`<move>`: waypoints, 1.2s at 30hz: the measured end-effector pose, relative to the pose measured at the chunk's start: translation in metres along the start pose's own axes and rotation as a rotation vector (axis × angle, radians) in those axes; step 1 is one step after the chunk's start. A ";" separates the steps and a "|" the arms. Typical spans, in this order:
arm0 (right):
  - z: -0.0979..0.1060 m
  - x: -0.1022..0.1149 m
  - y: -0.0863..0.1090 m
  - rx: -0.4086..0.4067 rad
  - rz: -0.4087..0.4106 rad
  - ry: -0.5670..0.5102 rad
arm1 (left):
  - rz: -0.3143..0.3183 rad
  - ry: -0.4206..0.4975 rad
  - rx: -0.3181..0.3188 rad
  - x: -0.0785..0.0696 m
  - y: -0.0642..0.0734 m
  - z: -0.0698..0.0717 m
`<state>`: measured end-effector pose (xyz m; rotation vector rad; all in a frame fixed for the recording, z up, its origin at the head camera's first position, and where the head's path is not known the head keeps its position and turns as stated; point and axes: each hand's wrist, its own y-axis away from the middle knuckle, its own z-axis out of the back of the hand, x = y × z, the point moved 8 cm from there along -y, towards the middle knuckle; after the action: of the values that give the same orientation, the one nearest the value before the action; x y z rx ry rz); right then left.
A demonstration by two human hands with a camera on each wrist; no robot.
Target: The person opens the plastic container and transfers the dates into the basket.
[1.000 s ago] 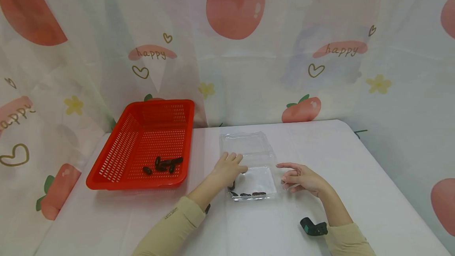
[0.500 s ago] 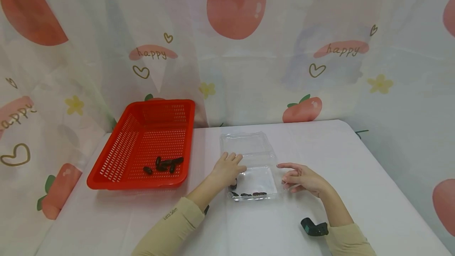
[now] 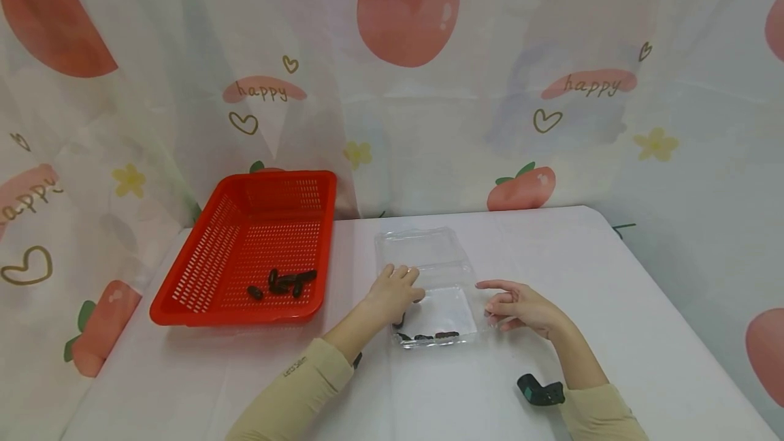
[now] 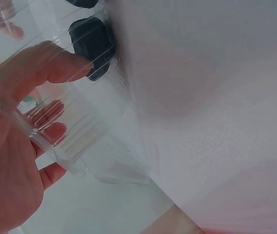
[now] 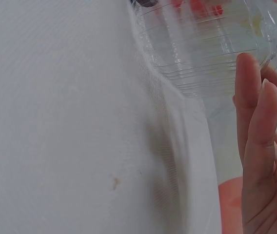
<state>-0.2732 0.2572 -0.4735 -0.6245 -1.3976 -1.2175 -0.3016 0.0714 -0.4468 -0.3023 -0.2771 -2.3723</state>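
Note:
Inside a hinged clear plastic box, my left hand bends down over the left side. Its thumb presses on a dark oval, date-like fruit, seen through the ribbed wall in the left wrist view. The other side of that grip is hidden; three fingertips show apart from the fruit. Several similar dark fruits line the box's front edge. At the box's right side, my right hand rests with its index finger extended and the others loosely bent, a fingertip right by the clear wall.
A red perforated basket stands on the left, with several dark oval fruits in its front right part. The box's lid lies folded back. A black device sits by the right wrist. A printed curtain backs the white table.
The left fingers have shifted slightly over the box, and the dark fruit showing below them has moved a little. The box has turned very slightly. The right hand stays where it was.

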 end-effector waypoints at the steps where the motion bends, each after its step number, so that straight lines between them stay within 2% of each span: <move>1: 0.000 0.000 0.000 -0.001 -0.002 -0.001 | 0.000 0.000 0.002 0.000 0.000 0.000; 13: 0.001 -0.001 -0.001 0.002 -0.006 0.000 | -0.006 -0.046 -0.012 0.003 0.001 0.004; 25: 0.001 -0.001 -0.002 -0.001 -0.011 -0.003 | -0.010 -0.010 -0.045 0.004 0.001 0.003; 36: 0.001 -0.002 -0.003 0.001 -0.008 0.000 | -0.008 -0.016 -0.081 0.003 0.000 0.003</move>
<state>-0.2754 0.2576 -0.4758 -0.6185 -1.4023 -1.2233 -0.3033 0.0698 -0.4433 -0.3595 -0.1900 -2.3935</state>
